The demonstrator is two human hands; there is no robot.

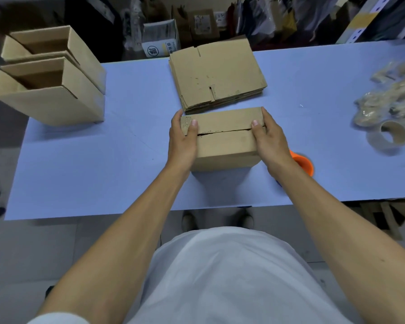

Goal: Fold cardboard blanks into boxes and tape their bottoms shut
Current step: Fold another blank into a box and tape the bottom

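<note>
The box (222, 136) stands bottom-up on the blue worktop (103, 160), just in front of the stack of flat blanks (218, 76); its two long flaps are folded down and meet at a ragged seam, not yet taped. The left hand (184, 139) grips the left end, thumb pressing the flaps near the seam; the right hand (268, 139) grips the right end likewise; so the step in hand looks like holding the bottom closed before taping. An orange tape dispenser (303, 163) lies just behind the right wrist, partly hidden; the next move probably calls for one hand to keep the flaps flat while the other reaches for it. Two finished boxes (54, 90) stand at far left.
</note>
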